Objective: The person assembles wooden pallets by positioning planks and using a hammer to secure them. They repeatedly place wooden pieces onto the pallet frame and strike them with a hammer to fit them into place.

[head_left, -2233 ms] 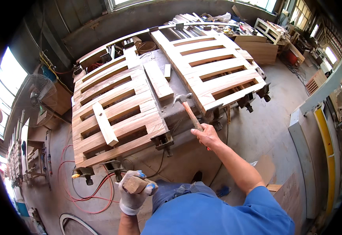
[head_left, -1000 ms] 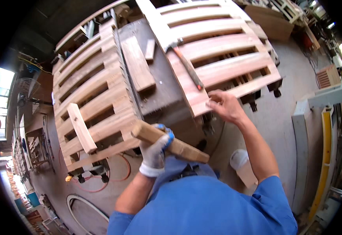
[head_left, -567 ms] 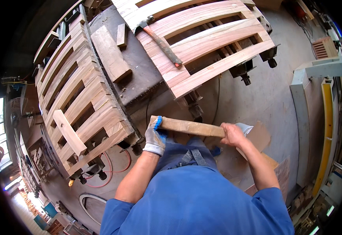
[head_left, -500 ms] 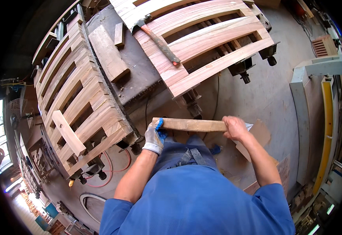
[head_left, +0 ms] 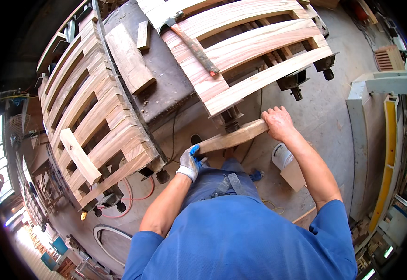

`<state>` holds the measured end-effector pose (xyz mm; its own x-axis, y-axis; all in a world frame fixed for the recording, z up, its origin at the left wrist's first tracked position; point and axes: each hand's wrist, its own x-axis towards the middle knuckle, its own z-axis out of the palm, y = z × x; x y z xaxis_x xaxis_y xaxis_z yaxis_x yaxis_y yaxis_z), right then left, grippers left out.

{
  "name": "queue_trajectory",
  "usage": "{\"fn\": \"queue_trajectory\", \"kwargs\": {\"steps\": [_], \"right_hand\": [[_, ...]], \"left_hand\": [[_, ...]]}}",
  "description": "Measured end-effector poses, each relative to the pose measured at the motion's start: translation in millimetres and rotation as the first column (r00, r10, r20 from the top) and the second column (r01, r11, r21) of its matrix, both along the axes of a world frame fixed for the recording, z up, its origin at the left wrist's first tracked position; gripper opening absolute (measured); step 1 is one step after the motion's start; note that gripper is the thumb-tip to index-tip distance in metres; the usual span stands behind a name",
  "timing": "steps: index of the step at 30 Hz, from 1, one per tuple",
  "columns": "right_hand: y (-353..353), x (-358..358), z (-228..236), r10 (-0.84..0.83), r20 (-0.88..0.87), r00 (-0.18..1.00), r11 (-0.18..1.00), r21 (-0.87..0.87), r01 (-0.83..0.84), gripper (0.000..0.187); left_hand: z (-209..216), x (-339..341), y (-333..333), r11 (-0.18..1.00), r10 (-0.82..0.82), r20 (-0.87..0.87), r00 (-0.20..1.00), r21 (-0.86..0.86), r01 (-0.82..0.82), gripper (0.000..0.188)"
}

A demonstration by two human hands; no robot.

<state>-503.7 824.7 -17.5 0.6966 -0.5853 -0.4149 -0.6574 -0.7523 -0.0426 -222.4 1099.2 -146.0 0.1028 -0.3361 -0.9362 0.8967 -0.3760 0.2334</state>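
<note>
A thick wooden block (head_left: 233, 137) hangs in the air in front of my waist, gripped at both ends. My left hand (head_left: 191, 162), in a grey and blue work glove, is closed round its left end. Bare, my right hand (head_left: 278, 122) has its fingers wrapped over the right end, which sits higher and farther out. Beyond the block, a slatted wooden frame (head_left: 254, 100) rests on dark metal supports. On that frame lies a hammer (head_left: 194, 49) with a worn orange and dark handle.
To the left stands another slatted wooden frame (head_left: 100, 135) with a loose wood strip (head_left: 80, 156) across it. A plank (head_left: 129, 58) and a small wood piece (head_left: 143, 35) lie on the dark table (head_left: 166, 100). A white bucket (head_left: 282, 156) stands on the floor at right, beside a red hose (head_left: 131, 198).
The block has tilted, its right end rising up and away with my right hand. My left hand has shifted slightly right and down. The white bucket has come into clearer view.
</note>
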Motion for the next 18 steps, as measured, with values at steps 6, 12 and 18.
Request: {"fn": "queue_trajectory", "kwargs": {"steps": [6,12,18], "right_hand": [[4.2,-16.6,-66.7,-0.166,0.258,0.952,0.985,0.007,0.17,0.044],[21.3,-11.4,-105.0,-0.179,0.345,0.921,0.97,-0.093,0.223,0.046],[11.2,-9.3,-87.2,-0.189,0.248,0.95,0.98,-0.015,0.199,0.046]], "left_hand": [[79.8,0.7,14.9,0.986,-0.15,0.234,0.961,-0.035,0.163,0.02],[118.7,5.0,3.3,0.939,-0.256,0.411,0.875,-0.112,0.327,0.022],[108.3,11.9,2.2,0.937,-0.292,0.436,0.851,-0.049,0.347,0.02]]}}
